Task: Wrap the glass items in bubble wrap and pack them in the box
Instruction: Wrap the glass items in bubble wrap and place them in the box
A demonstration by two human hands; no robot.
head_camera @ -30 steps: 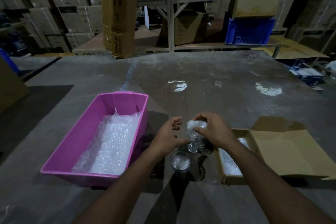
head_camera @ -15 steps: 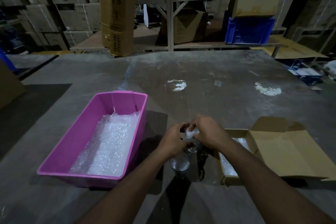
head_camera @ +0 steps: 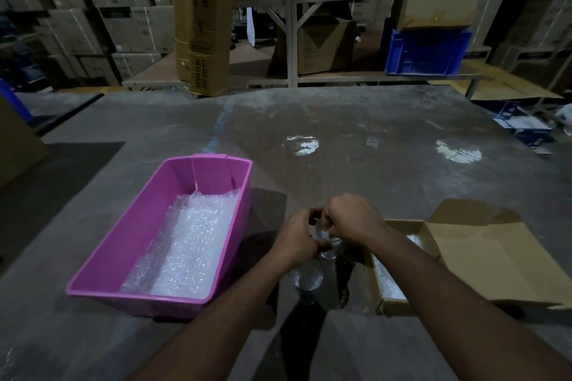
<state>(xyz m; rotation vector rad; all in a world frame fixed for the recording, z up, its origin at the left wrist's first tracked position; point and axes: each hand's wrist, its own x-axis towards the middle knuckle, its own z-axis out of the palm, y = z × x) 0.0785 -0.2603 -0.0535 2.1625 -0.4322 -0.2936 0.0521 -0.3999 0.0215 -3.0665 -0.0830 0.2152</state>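
Head view: left hand (head_camera: 295, 240), right hand (head_camera: 353, 219) both gripping bubble-wrapped glass (head_camera: 322, 230); carton print unreadable.

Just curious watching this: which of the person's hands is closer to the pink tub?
Left. The left hand is just right of the pink tub; the right hand lies beyond it, nearer the cardboard box.
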